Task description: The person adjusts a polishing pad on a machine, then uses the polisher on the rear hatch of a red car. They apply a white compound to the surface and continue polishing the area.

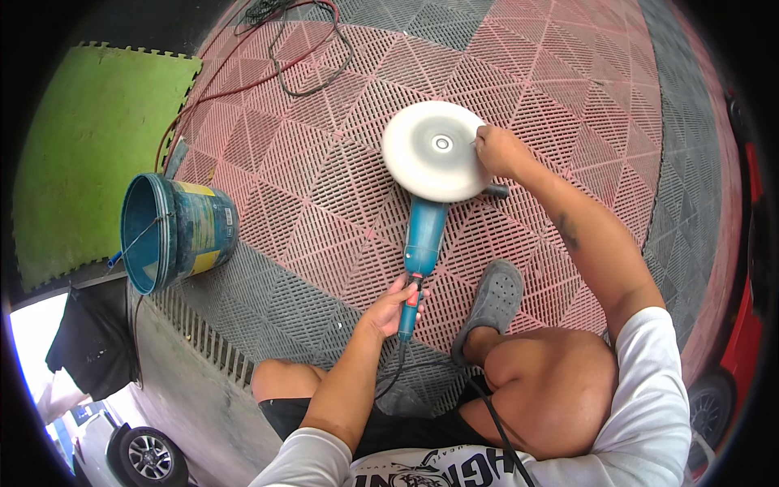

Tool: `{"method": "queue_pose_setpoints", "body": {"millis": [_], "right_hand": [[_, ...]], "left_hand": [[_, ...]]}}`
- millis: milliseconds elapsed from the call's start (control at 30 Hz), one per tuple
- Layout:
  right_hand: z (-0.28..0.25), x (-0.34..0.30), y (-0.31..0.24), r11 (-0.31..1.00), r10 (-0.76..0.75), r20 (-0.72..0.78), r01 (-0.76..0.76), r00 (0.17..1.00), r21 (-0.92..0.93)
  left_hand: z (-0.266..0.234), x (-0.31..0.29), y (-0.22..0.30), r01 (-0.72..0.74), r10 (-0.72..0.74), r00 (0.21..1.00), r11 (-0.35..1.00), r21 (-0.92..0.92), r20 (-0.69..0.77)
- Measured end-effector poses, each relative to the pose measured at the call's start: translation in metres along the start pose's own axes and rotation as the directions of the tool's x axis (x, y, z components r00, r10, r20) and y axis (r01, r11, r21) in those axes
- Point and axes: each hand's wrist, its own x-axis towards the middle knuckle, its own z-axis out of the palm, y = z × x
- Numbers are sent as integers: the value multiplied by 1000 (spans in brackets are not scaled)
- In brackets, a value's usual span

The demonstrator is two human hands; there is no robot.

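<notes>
A teal angle polisher (422, 235) rests on the slatted floor with its round white pad (414, 166) facing up. The pad's face looks smeared into rings around a small metal centre. My left hand (396, 307) is wrapped around the polisher's rear handle, its thumb beside a red switch. My right hand (501, 152) is closed at the pad's right edge, fingertips against or just over the rim; whatever it pinches is too small to make out. Below that hand, a black side handle (495, 191) sticks out from under the pad.
A teal bucket (195, 231) stands at the left beside a green foam mat (89, 154). Red and black hoses (312, 85) lie coiled at the far side. The polisher's black cord (491, 406) runs across my lap. My grey clog (495, 304) is close to the polisher's right.
</notes>
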Motion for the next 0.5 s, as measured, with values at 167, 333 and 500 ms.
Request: {"method": "queue_pose_setpoints", "body": {"millis": [167, 333, 500], "right_hand": [[1, 1, 2, 999, -33, -16, 34, 999, 23], [1, -1, -3, 1000, 0, 35, 0, 999, -10], [4, -1, -11, 1000, -21, 43, 22, 999, -22]], "left_hand": [[-3, 2, -2, -4, 4, 1000, 1000, 3, 9], [-2, 1, -3, -7, 7, 1000, 1000, -24, 30], [2, -1, -2, -15, 15, 999, 1000, -20, 32]]}}
